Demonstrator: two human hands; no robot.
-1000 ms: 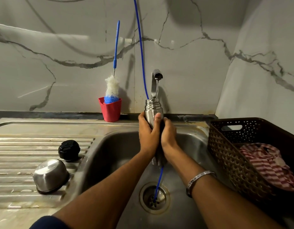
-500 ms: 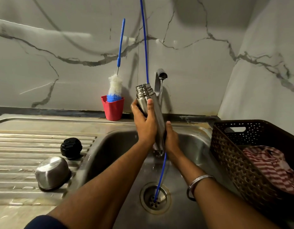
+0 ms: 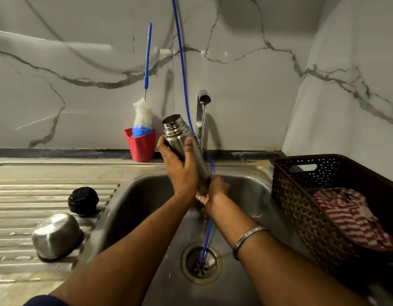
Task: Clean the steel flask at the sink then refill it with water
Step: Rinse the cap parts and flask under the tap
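Left of the sink (image 3: 129,195) you've got a steel cup (image 3: 56,236) upside down and the black cap (image 3: 83,200) on the drainboard. Over the sink, your left hand (image 3: 180,171) is wrapped round the steel flask (image 3: 184,146), tilted with its mouth up-left. Your right hand (image 3: 213,193) grips its base, under the running tap (image 3: 202,107). Right of the sink sits a brown basket (image 3: 301,195).

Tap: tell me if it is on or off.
On. A thin stream of water falls from the tap spout, past the tilted steel flask, onto the right hand.
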